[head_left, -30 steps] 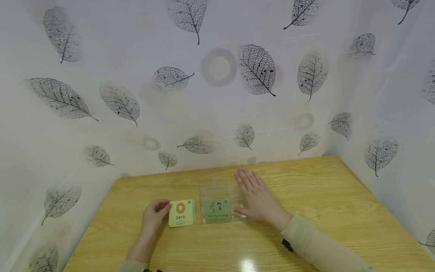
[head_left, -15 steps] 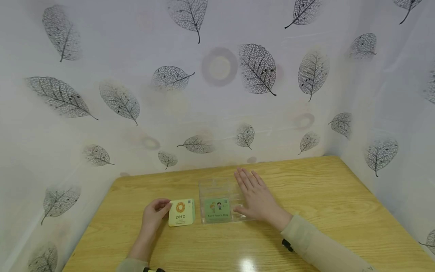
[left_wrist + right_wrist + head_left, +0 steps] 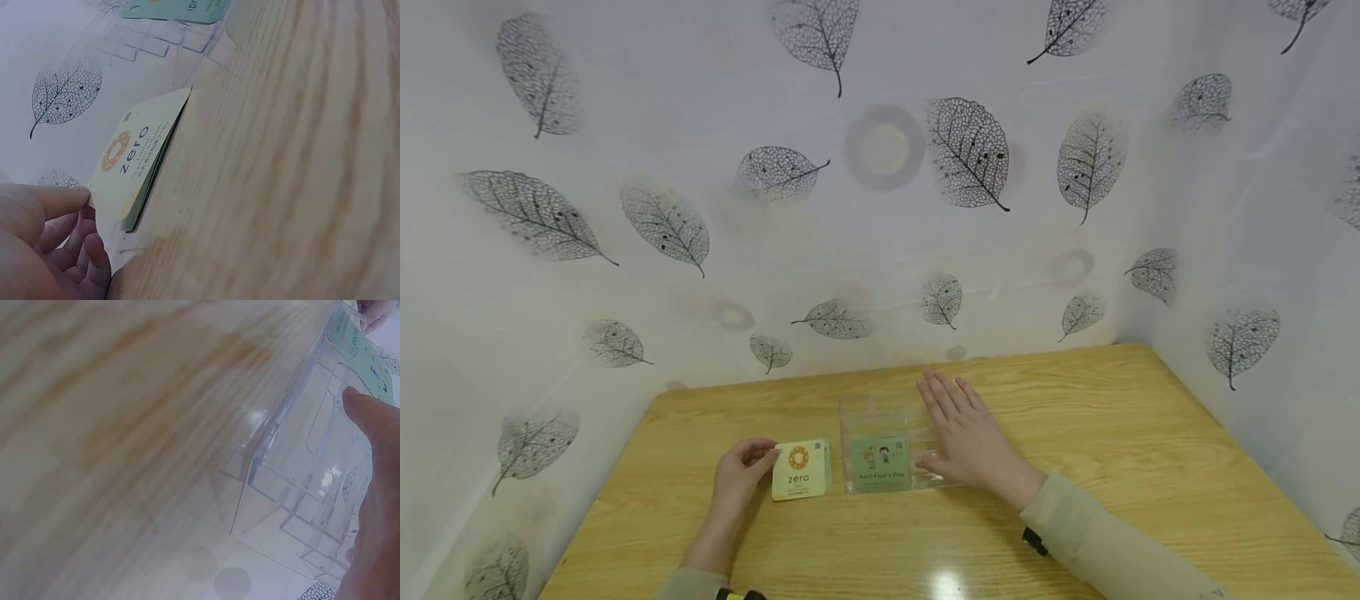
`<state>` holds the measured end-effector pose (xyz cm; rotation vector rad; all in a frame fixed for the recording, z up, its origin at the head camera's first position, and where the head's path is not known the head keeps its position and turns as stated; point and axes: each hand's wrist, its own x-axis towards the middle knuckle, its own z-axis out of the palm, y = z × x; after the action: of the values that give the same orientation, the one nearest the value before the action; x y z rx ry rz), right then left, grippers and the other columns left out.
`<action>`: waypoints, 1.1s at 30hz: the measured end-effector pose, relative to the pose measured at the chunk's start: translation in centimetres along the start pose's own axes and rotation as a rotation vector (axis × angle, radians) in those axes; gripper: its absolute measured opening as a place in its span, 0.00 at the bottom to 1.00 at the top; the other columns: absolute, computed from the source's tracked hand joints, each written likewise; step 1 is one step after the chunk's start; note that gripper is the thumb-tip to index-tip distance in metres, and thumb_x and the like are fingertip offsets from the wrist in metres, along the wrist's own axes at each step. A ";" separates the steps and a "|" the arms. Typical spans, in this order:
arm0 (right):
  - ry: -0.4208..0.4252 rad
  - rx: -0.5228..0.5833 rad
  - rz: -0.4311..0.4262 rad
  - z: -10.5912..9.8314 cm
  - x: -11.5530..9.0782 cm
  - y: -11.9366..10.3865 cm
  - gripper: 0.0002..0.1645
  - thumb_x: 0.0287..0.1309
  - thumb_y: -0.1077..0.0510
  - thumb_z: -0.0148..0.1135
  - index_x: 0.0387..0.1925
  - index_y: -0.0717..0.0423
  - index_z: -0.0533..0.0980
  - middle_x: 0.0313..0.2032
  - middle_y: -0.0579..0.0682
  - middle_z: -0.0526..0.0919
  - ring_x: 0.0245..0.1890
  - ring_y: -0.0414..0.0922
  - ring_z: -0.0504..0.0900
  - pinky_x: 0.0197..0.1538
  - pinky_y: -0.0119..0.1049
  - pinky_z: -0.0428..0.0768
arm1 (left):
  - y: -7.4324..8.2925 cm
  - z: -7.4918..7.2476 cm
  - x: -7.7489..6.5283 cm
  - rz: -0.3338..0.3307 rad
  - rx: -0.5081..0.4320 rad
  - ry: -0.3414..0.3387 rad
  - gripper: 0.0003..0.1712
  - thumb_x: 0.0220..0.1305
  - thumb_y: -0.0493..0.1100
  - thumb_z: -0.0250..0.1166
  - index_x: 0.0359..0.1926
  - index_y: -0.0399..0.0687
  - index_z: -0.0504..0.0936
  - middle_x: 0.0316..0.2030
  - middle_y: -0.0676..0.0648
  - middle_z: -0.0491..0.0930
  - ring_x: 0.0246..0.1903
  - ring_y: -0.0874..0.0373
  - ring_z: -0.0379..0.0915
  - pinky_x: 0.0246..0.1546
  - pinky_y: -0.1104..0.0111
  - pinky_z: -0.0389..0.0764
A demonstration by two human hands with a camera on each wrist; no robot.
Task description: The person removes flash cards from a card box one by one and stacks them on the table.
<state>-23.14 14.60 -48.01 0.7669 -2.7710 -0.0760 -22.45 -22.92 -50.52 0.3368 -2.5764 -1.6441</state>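
My left hand (image 3: 739, 477) pinches the upper left corner of a pale yellow flash card (image 3: 800, 472), thumb on top. The card bears an orange ring and the word "zero". Green card edges (image 3: 139, 211) show just under it in the left wrist view. To its right lies a clear plastic box (image 3: 874, 413) with a green "April Fool's Day" card (image 3: 880, 463) in its left part. My right hand (image 3: 967, 435) rests on the right part of the box with straight fingers, thumb apart, covering much of that side. In the right wrist view the thumb (image 3: 362, 412) overlaps the clear wall.
The wooden table (image 3: 865, 542) carries the cards and the box. Behind it and along both sides hangs a white sheet (image 3: 880, 250) printed with dark leaves. Black bands sit at both wrists, and a bright light spot reflects near the table's front.
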 end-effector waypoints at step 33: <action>0.011 -0.015 -0.003 0.3 0.2 0.2 0.72 0.61 0.19 0.59 0.84 0.62 0.45 0.85 0.62 0.48 0.85 0.59 0.51 0.85 0.56 0.49 | 0.1 -0.1 0.3 0.019 0.056 0.004 0.14 0.74 0.36 0.66 0.53 0.30 0.84 0.44 0.41 0.84 0.38 0.62 0.74 0.32 0.77 0.78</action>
<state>-23.46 14.66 -48.22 0.7656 -2.7554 -0.0924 -22.76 -22.99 -50.37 0.3178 -2.6181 -1.5657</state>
